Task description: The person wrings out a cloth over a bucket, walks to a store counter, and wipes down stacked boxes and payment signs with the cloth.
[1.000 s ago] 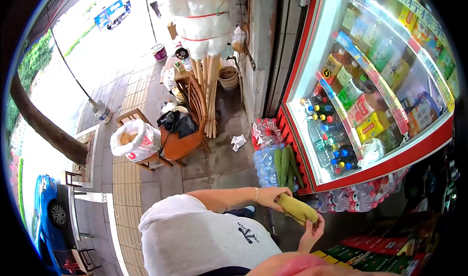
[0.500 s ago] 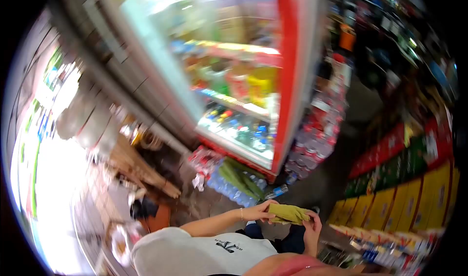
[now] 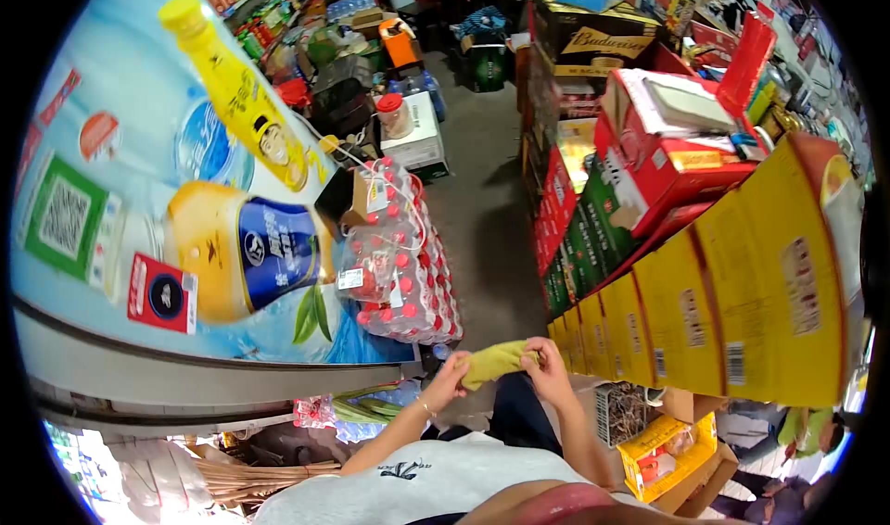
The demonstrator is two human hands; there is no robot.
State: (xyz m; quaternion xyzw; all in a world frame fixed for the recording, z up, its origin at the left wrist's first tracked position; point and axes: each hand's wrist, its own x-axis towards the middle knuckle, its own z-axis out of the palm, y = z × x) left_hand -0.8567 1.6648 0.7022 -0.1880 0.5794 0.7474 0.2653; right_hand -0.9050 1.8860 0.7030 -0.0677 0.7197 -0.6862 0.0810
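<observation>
A folded yellow-green cloth (image 3: 495, 366) stretches between my two hands in front of my body. My left hand (image 3: 446, 382), with a bracelet at the wrist, is closed on its left end. On the other side, my right hand (image 3: 547, 370) pinches the right end with thumb and fingers. Dark trousers show beneath the cloth. Shrink-wrapped bottles with red caps (image 3: 413, 289) are stacked beyond my left hand, and a row of yellow cartons (image 3: 691, 307) stands to the right of my right hand.
At left is a large cabinet side (image 3: 111, 238) printed with drink pictures. A floor aisle (image 3: 491, 228) runs ahead between goods. Red and green boxes (image 3: 603, 215) are piled at right, with a Budweiser carton (image 3: 603, 38) behind. An opened yellow box (image 3: 663, 451) sits low at right.
My view has turned right, from the lit glass-front fridge to the aisle beside its printed side. Both hands still hold the cloth, which now appears farther left and higher in view.
</observation>
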